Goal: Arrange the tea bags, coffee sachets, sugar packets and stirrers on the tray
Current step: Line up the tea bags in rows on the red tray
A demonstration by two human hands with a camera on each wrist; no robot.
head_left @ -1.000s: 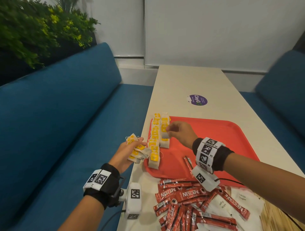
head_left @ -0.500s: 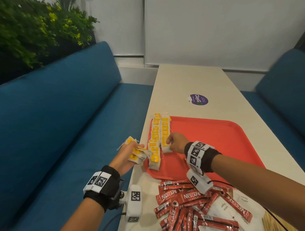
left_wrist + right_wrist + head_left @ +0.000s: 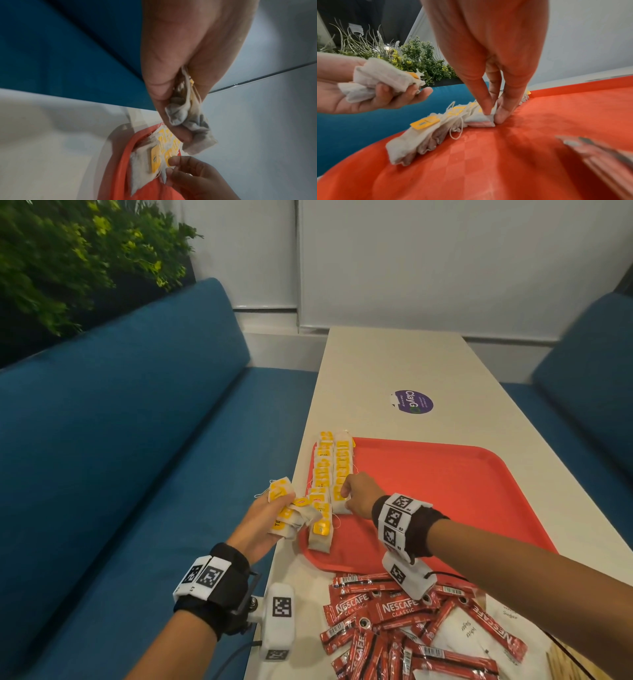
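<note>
A red tray (image 3: 445, 491) lies on the pale table, with two rows of yellow-tagged tea bags (image 3: 327, 470) along its left edge. My right hand (image 3: 344, 494) is at the near end of the right-hand row and pinches a tea bag (image 3: 481, 119) between thumb and fingers, down against the tray floor (image 3: 505, 162). Off the table's left edge, my left hand (image 3: 282, 510) grips a loose bunch of tea bags (image 3: 293, 513), their strings dangling. The left wrist view shows that bunch (image 3: 187, 112) crumpled between thumb and fingers, above the tray's corner.
Red coffee sachets (image 3: 394, 611) are heaped on the table in front of the tray, overlapping white sugar packets (image 3: 462, 635). Wooden stirrers (image 3: 568, 662) show at the bottom right. A purple sticker (image 3: 412, 402) lies beyond the tray. A blue bench (image 3: 137, 440) runs along the left.
My right hand has come nearer along the right-hand row and lowered a tea bag onto its near end. The left hand has kept its bunch, almost still.
</note>
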